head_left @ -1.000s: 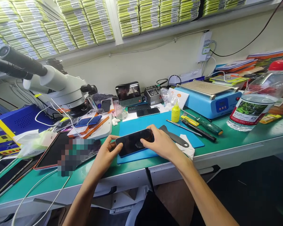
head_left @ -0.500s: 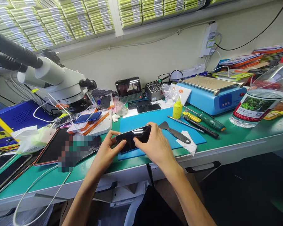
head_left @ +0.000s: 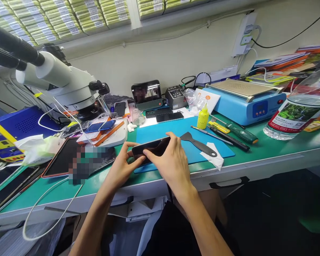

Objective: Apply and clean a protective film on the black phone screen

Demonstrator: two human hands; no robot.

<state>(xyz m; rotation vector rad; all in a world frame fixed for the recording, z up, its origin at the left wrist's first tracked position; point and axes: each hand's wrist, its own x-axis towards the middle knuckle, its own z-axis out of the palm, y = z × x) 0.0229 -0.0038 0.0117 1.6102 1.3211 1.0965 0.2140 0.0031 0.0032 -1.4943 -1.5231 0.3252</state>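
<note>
I hold the phone (head_left: 149, 148) in both hands, left hand (head_left: 122, 167) and right hand (head_left: 170, 163), each grip closed on it (edge tilted up). I'm inspecting it above the blue mat (head_left: 186, 137); next calls for steady turning.

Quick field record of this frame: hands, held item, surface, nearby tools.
left hand: grips the near-left end of the phone
right hand: fingers over the phone's right end and near edge
phone: dark, tilted, lifted just above the blue mat
surface: green bench
right of hands: black scraper, white wipe, yellow bottle, screwdrivers
left: microscope, tablet
</note>
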